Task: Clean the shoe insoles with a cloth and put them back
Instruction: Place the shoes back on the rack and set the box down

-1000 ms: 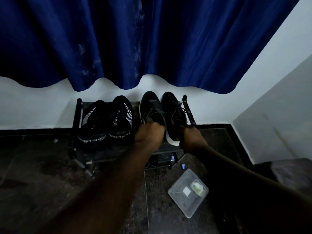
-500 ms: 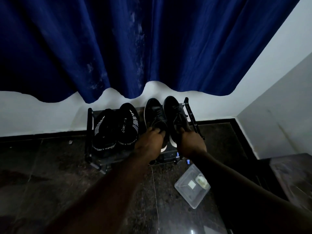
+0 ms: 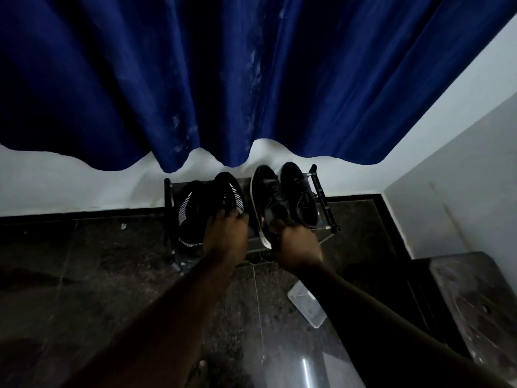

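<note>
On a low shoe rack, the right hand curls its fingers round a black lace-up shoe's heel, while the left hand touches a striped sneaker, its grip unclear.

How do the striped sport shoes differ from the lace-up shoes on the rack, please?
The striped sport shoes have white stripes; the lace-up shoes have plain black uppers with laces. The left hand holds a sport shoe; the right hand grips a lace-up shoe. Both pairs are mostly black.
</note>
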Demonstrator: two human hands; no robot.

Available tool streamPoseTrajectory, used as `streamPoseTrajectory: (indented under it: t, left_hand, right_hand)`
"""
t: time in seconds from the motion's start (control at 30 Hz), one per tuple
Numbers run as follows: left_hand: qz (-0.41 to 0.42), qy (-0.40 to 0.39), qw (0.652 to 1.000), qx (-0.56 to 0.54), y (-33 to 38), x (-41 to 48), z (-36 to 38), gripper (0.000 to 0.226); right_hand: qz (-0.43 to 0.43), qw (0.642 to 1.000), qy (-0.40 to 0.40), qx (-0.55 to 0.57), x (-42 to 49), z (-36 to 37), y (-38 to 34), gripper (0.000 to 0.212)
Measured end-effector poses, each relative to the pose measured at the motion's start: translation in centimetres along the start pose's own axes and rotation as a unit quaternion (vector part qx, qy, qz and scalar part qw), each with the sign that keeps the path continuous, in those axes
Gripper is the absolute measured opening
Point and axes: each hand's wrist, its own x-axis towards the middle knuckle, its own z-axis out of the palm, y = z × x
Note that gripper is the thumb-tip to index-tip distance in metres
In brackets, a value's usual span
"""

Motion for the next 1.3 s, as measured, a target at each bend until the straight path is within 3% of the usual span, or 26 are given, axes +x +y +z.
streamPoseTrajectory:
  t: [0.17,0.4,0.53,0.7,0.9,1.13,1.3]
  left_hand:
    - [-0.067,0.002,0.998,-0.002,-6.0,-1.1,1.4,0.072]
    - [-0.034,-0.061,0.997,0.03,-9.6,-1.2,4.7,0.035]
    - [-0.011,-0.032,0.999,0.033,-10.2,-0.6,5.3,0.029]
    - [-0.002,0.009,1.0,0.009,-10.9,-1.4,6.2,0.027]
    - [0.032,0.142,0.989,-0.008,-11.1,-1.1,6.6,0.026]
    - [0.05,0.032,0.998,0.003,-11.8,0.2,7.3,0.029]
    - [0.024,-0.033,0.999,-0.014,-11.5,0.0,6.7,0.045]
  right_hand:
    - [-0.04,0.999,-0.011,0.013,1.9,1.8,-5.9,0.042]
    - [-0.006,0.995,-0.099,0.001,4.4,6.3,-9.5,0.055]
    - [0.017,0.998,-0.057,-0.004,5.6,7.9,-9.9,0.035]
    - [0.03,0.999,-0.04,-0.011,6.5,8.5,-10.1,0.031]
    - [0.019,0.999,-0.025,-0.022,7.0,8.6,-9.9,0.03]
    - [0.002,0.999,-0.008,-0.042,7.2,9.1,-9.1,0.033]
    - [0.0,1.0,-0.014,-0.026,7.3,9.3,-8.9,0.036]
